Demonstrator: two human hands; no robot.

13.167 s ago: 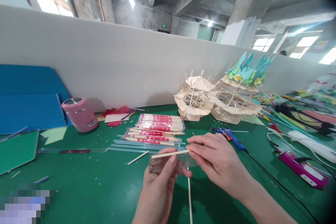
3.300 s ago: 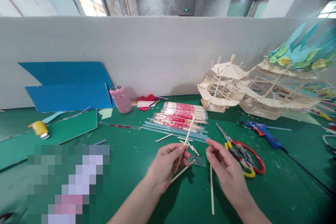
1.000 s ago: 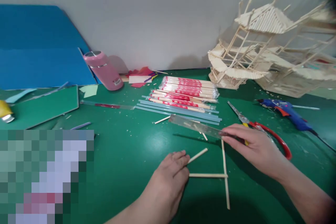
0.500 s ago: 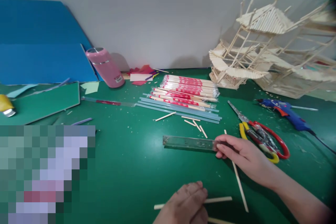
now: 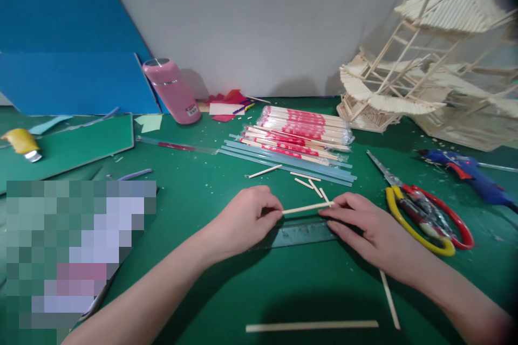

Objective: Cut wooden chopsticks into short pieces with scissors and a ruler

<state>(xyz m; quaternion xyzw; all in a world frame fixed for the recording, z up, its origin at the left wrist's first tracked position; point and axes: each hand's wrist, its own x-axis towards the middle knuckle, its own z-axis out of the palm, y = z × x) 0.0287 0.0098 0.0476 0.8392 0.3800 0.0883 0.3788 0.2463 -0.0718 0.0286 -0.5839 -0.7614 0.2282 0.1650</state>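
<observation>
A short wooden stick (image 5: 305, 208) spans the gap between my hands. My left hand (image 5: 253, 218) pinches its left end between thumb and fingertips. The fingers of my right hand (image 5: 364, 226) are at its right end, while the right thumb touches a clear ruler (image 5: 301, 233) just below the stick. The ruler's left end is partly behind my left hand. A longer wooden stick (image 5: 311, 326) lies near the front edge of the view, and another stick (image 5: 389, 299) runs out from under my right wrist.
Cut stick pieces (image 5: 304, 183) lie beyond my hands, before pale blue glue sticks (image 5: 283, 160) and wrapped chopsticks (image 5: 305, 125). To the right are scissors (image 5: 424, 215), a blue glue gun (image 5: 465, 170) and a stick-built pavilion model (image 5: 390, 102). A pink bottle (image 5: 174, 91) stands at the back left.
My left hand has moved up and forward from the front stick, and now holds a short stick above the ruler. My right hand has shifted its fingers to the stick's end. The view has shifted slightly.
</observation>
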